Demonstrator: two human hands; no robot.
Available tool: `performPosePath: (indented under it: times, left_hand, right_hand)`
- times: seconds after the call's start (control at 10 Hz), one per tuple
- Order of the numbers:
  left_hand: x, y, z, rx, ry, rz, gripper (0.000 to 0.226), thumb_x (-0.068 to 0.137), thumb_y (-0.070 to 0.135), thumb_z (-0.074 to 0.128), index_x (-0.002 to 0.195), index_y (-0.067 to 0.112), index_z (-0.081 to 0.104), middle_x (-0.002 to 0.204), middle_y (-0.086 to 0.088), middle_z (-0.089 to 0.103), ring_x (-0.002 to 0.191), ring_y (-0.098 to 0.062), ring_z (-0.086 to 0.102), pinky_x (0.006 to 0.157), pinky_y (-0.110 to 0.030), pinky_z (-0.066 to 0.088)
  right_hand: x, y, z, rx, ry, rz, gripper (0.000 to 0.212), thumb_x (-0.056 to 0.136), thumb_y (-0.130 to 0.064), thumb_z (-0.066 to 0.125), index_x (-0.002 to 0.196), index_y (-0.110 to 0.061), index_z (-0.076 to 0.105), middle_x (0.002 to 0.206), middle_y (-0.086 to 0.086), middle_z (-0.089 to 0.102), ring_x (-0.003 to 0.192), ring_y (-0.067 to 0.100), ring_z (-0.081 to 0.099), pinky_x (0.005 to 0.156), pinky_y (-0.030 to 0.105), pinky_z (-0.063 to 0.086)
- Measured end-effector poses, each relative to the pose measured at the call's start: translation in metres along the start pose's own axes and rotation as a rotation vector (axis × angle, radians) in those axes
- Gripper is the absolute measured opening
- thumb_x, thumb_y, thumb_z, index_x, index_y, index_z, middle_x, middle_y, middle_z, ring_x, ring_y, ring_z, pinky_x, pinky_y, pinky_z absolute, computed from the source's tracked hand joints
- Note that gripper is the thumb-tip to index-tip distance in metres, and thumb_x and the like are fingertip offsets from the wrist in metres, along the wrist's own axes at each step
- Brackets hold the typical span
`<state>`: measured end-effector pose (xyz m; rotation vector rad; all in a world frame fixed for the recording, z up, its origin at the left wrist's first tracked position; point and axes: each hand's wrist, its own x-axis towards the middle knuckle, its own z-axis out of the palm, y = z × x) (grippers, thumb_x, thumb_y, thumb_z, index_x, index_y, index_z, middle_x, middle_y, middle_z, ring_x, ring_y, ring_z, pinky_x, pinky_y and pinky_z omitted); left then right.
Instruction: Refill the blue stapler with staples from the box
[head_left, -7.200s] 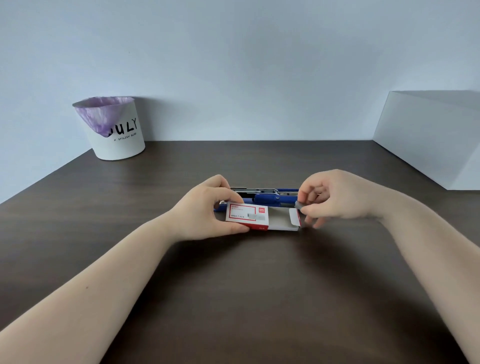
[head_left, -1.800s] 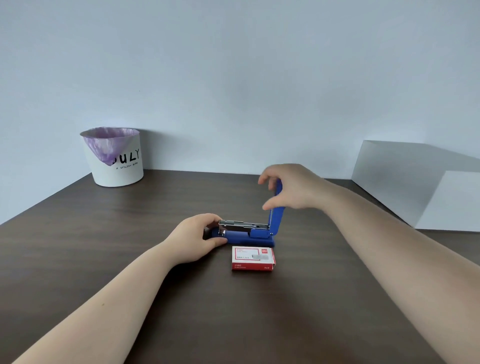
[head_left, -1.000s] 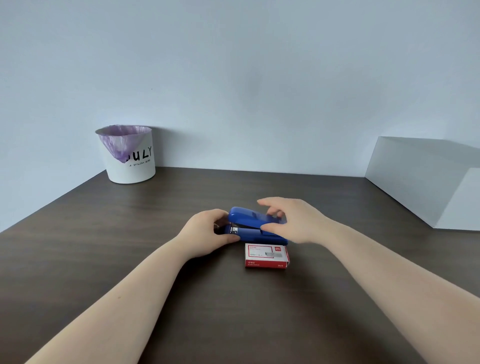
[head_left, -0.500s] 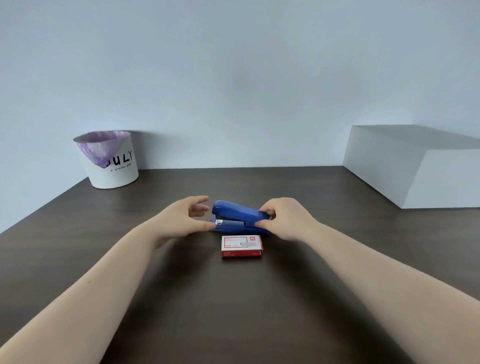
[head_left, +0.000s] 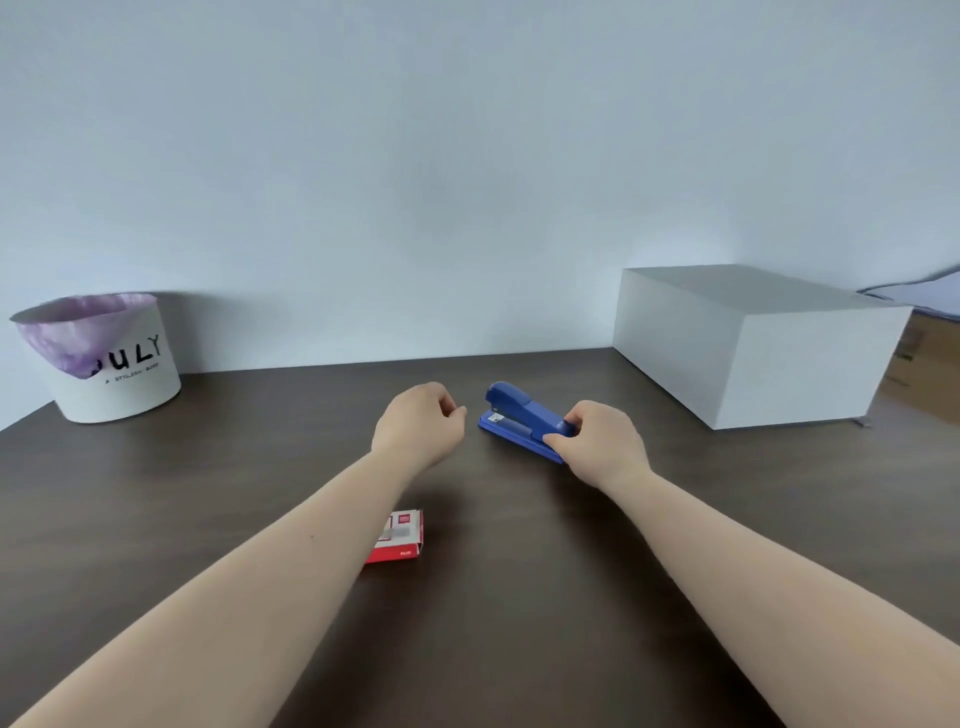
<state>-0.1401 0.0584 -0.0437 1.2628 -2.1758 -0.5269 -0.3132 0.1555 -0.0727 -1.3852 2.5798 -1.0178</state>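
The blue stapler (head_left: 519, 422) lies closed on the dark wooden table (head_left: 156, 493), angled with its head toward the far left. My right hand (head_left: 602, 441) grips its rear end between fingers and thumb. My left hand (head_left: 418, 423) hovers just left of the stapler's head, fingers loosely curled, holding nothing and not touching it. The red and white staple box (head_left: 400, 538) lies closed nearer to me, partly hidden under my left forearm.
A white bin (head_left: 104, 358) with a purple liner and black lettering stands at the far left by the wall. A large white box (head_left: 748, 343) sits at the far right. A cardboard box (head_left: 924, 364) shows beyond the table's right edge.
The stapler has been slid away from the staple box, farther and to the right, and turned at an angle. My left hand has come off its front end. The view has shifted.
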Motion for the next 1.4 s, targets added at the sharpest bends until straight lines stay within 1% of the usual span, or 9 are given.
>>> performPosePath:
  times: [0.3,0.4,0.5,0.7,0.8,0.9,1.1,1.2,1.4]
  left_hand:
    - [0.038,0.046,0.077,0.013,-0.084,-0.022,0.016,0.087,0.031,0.051,0.086,0.016,0.057,0.101,-0.005,0.066,0.091,-0.025,0.056,0.073,-0.031,0.042]
    - [0.047,0.058,0.1,0.039,-0.089,-0.029,0.018,0.088,0.033,0.049,0.089,0.018,0.057,0.1,-0.003,0.066,0.093,-0.026,0.058,0.073,-0.031,0.042]
    - [0.058,0.066,0.117,0.052,-0.075,-0.036,0.015,0.088,0.033,0.046,0.084,0.02,0.053,0.098,-0.003,0.066,0.091,-0.026,0.059,0.072,-0.031,0.043]
    - [0.075,0.068,0.13,0.055,-0.048,-0.029,0.015,0.088,0.034,0.048,0.082,0.021,0.053,0.097,-0.001,0.065,0.083,-0.023,0.052,0.072,-0.031,0.041]
    - [0.078,0.067,0.133,0.047,-0.045,-0.02,0.014,0.087,0.034,0.048,0.081,0.022,0.052,0.094,0.001,0.063,0.083,-0.022,0.052,0.072,-0.031,0.041]
    - [0.078,0.066,0.135,0.063,-0.049,-0.001,0.013,0.087,0.033,0.048,0.082,0.022,0.053,0.088,0.004,0.058,0.084,-0.021,0.052,0.071,-0.03,0.04]
    - [0.078,0.066,0.135,0.047,-0.046,0.001,0.014,0.086,0.034,0.049,0.086,0.021,0.055,0.089,0.004,0.058,0.083,-0.02,0.051,0.07,-0.031,0.039]
    - [0.078,0.066,0.133,0.045,-0.046,0.0,0.016,0.086,0.034,0.049,0.089,0.021,0.057,0.095,0.003,0.062,0.085,-0.02,0.052,0.071,-0.03,0.039]
    - [0.076,0.066,0.133,0.036,-0.04,0.013,0.016,0.086,0.033,0.049,0.091,0.02,0.058,0.099,0.002,0.065,0.084,-0.02,0.05,0.071,-0.031,0.04]
  right_hand:
    - [0.066,0.059,-0.015,-0.011,0.158,0.127,0.019,0.083,-0.021,0.057,0.09,-0.004,0.057,0.092,0.013,0.064,0.073,0.027,0.05,0.06,0.031,0.037]
    - [0.089,0.073,-0.014,-0.028,0.197,0.145,0.017,0.086,-0.019,0.055,0.09,-0.003,0.055,0.098,0.018,0.064,0.075,0.029,0.05,0.061,0.032,0.036]
    - [0.109,0.082,-0.013,-0.042,0.23,0.177,0.023,0.087,-0.017,0.053,0.102,0.0,0.056,0.103,0.019,0.063,0.083,0.034,0.056,0.063,0.033,0.039]
    - [0.145,0.093,-0.005,-0.106,0.277,0.191,0.024,0.091,-0.014,0.051,0.109,0.001,0.055,0.11,0.019,0.063,0.099,0.037,0.061,0.067,0.034,0.042]
    - [0.156,0.094,-0.002,-0.129,0.297,0.176,0.022,0.093,-0.011,0.048,0.11,0.0,0.056,0.109,0.018,0.063,0.099,0.036,0.061,0.066,0.034,0.04]
    - [0.161,0.091,0.004,-0.224,0.322,0.161,0.022,0.092,-0.01,0.049,0.111,0.0,0.055,0.118,0.019,0.053,0.096,0.037,0.062,0.064,0.035,0.039]
    - [0.166,0.09,0.007,-0.422,0.286,0.006,0.038,0.089,0.0,0.04,0.127,-0.005,0.04,0.111,0.021,0.057,0.096,0.039,0.059,0.063,0.038,0.039]
    - [0.168,0.091,0.006,-0.412,0.257,0.013,0.035,0.089,0.0,0.04,0.123,-0.003,0.045,0.115,0.022,0.057,0.101,0.04,0.057,0.07,0.04,0.044]
    - [0.168,0.092,0.009,-0.452,0.199,0.042,0.027,0.088,-0.004,0.041,0.112,-0.003,0.052,0.115,0.019,0.056,0.105,0.037,0.055,0.07,0.038,0.042]
